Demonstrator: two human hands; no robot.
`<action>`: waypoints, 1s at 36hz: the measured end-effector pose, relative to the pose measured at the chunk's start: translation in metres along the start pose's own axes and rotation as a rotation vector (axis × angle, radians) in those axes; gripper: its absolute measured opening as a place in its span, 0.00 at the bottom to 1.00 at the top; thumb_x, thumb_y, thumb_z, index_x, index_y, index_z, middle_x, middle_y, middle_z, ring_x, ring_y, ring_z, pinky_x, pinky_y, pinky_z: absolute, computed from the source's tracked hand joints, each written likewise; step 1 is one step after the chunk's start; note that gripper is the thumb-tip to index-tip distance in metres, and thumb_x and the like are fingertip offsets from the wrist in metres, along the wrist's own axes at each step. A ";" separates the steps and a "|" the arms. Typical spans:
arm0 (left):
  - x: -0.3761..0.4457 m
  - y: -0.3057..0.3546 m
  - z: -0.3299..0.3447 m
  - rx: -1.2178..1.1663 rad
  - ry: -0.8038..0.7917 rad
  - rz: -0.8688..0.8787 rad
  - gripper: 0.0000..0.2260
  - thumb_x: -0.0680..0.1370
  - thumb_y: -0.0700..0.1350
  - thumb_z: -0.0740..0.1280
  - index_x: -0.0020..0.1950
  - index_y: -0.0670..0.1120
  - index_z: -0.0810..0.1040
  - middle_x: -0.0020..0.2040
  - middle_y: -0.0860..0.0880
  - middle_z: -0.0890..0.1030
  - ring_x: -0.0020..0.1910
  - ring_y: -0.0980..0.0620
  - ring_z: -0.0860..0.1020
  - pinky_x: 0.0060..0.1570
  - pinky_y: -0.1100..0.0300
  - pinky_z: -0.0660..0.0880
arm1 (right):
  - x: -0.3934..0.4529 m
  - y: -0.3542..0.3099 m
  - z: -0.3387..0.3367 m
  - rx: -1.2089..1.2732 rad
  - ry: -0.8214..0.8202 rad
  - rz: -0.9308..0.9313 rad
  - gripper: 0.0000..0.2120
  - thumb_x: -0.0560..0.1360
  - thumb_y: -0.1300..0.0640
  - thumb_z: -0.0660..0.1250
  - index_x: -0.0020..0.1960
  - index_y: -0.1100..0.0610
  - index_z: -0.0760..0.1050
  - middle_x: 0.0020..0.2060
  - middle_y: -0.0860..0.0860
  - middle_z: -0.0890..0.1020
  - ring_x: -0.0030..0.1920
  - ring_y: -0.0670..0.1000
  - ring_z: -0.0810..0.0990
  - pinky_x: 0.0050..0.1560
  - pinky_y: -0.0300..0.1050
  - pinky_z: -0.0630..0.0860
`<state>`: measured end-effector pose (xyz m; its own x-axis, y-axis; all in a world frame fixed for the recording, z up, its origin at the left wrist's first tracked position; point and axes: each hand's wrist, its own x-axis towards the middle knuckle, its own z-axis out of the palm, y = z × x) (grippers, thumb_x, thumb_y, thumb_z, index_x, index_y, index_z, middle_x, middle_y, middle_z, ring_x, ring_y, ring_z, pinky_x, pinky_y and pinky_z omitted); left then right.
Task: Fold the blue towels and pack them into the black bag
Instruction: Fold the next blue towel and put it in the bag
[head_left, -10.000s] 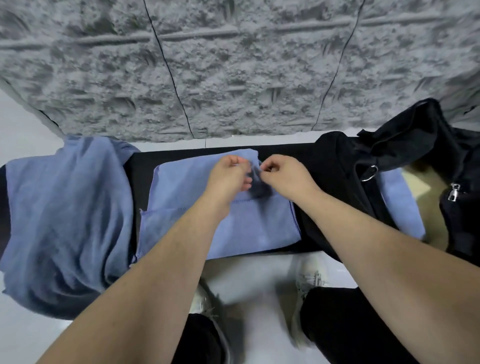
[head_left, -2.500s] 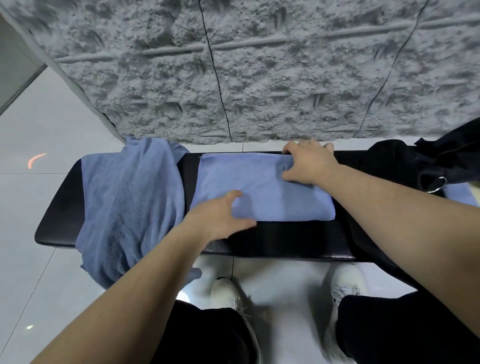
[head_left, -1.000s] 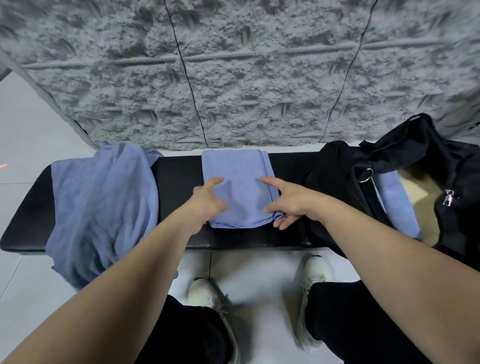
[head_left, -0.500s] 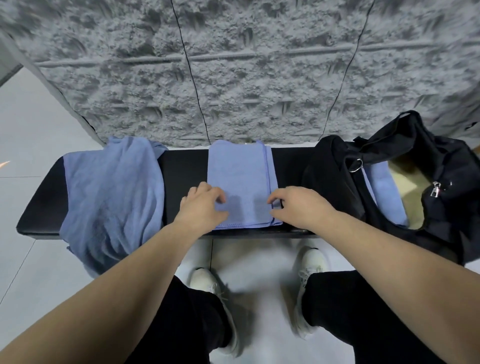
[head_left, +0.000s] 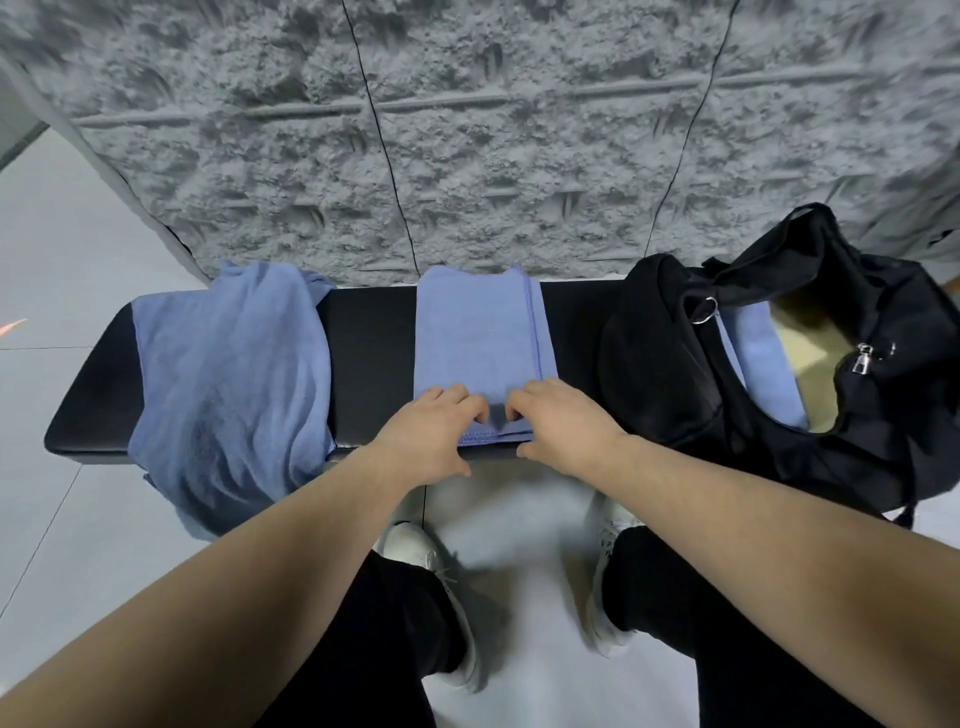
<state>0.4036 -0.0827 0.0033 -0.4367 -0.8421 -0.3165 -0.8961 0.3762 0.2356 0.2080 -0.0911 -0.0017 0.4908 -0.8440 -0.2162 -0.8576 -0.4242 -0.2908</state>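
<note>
A folded blue towel (head_left: 475, 332) lies as a narrow strip across the middle of the black bench (head_left: 369, 353). My left hand (head_left: 434, 434) and my right hand (head_left: 558, 423) both grip its near edge, fingers curled on top and thumbs below the bench edge. An unfolded blue towel (head_left: 228, 379) drapes over the bench's left part and hangs off the front. The open black bag (head_left: 670, 364) sits at the right end, with another blue towel (head_left: 761, 358) inside it.
A rough grey stone wall (head_left: 467, 145) rises right behind the bench. Pale floor tiles (head_left: 67, 249) lie to the left. My white shoes (head_left: 447, 587) and black trousers stand on the floor in front of the bench.
Both hands slid closer together along the towel's near edge and curled onto it. Over the earlier frames the towel went from a wide rectangle to this narrow strip.
</note>
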 end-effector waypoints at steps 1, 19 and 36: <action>-0.002 0.002 0.001 0.032 0.016 0.010 0.22 0.72 0.43 0.73 0.63 0.50 0.70 0.58 0.52 0.70 0.56 0.49 0.69 0.53 0.55 0.71 | -0.001 0.000 0.001 -0.003 0.000 -0.005 0.16 0.75 0.54 0.69 0.61 0.53 0.72 0.56 0.50 0.75 0.57 0.53 0.71 0.52 0.42 0.66; -0.002 0.020 0.005 0.025 0.118 -0.166 0.13 0.77 0.38 0.62 0.58 0.49 0.78 0.53 0.48 0.78 0.54 0.45 0.75 0.48 0.53 0.72 | -0.021 0.008 -0.005 0.096 -0.048 0.031 0.10 0.78 0.55 0.62 0.55 0.55 0.80 0.50 0.49 0.75 0.53 0.51 0.74 0.54 0.49 0.74; 0.012 -0.020 0.002 -0.354 0.010 -0.175 0.16 0.77 0.35 0.62 0.45 0.58 0.74 0.51 0.49 0.77 0.35 0.57 0.75 0.37 0.65 0.69 | -0.006 0.024 -0.008 0.217 -0.045 0.047 0.10 0.80 0.53 0.63 0.59 0.45 0.76 0.47 0.46 0.79 0.50 0.52 0.77 0.47 0.44 0.71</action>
<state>0.4159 -0.0994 -0.0073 -0.2778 -0.8860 -0.3713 -0.8732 0.0718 0.4820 0.1830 -0.0984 -0.0002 0.4618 -0.8437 -0.2736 -0.8285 -0.3002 -0.4726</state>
